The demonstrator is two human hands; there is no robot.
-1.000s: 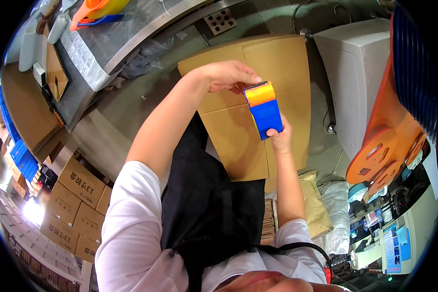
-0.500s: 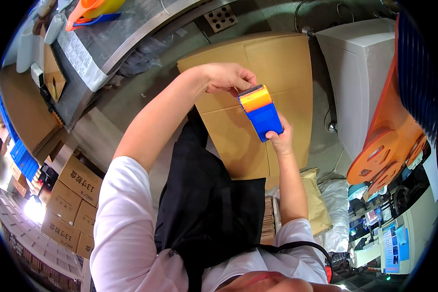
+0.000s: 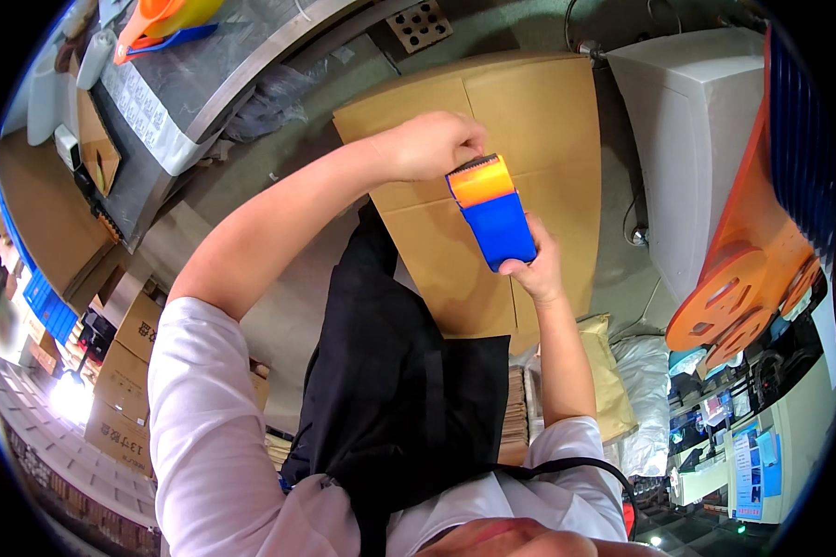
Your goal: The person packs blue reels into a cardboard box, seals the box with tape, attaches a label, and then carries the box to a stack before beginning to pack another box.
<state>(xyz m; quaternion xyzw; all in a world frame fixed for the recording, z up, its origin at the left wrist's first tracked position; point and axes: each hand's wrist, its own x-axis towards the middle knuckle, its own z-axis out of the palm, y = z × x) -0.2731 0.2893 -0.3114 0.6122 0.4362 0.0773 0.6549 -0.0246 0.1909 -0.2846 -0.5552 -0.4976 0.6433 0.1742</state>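
Item, on my remote feed: blue-and-orange dispenser (image 3: 500, 227), above brown cardboard (image 3: 548, 116). Right hand (image 3: 541, 267): grip clasped round its lower end. Left hand (image 3: 437, 146): fingers curled closed at the toothed end; tape between them, I cannot tell. Change: left elbow swung outward, dispenser drifted left; I judge a pull. Surroundings: grey desk (image 3: 215, 84), pale cabinet (image 3: 678, 121), stacked cartons (image 3: 121, 381).

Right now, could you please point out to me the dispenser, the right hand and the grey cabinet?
Dispenser (image 3: 495, 220): head view, on its blue body.
Right hand (image 3: 542, 271): head view, near the thumb's base.
Grey cabinet (image 3: 667, 148): head view, on its left side panel.
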